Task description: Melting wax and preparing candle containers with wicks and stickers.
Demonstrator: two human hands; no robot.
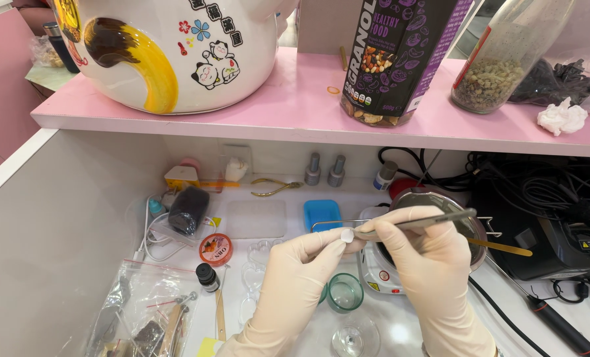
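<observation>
Latex-gloved, both hands meet at lower centre of the frame. The left hand (295, 277) pinches a small white nail tip (347, 235) between thumb and fingertips. The right hand (433, 264) is closed around a slim metal tool (419, 223), whose end touches the nail tip. Just below them stands a small green glass cup (344, 292), and behind the right hand a round pot (448, 201) sits on a white warmer. A blue case (321, 213) lies above centre, and a pink shelf (295, 109) crosses the upper frame.
</observation>
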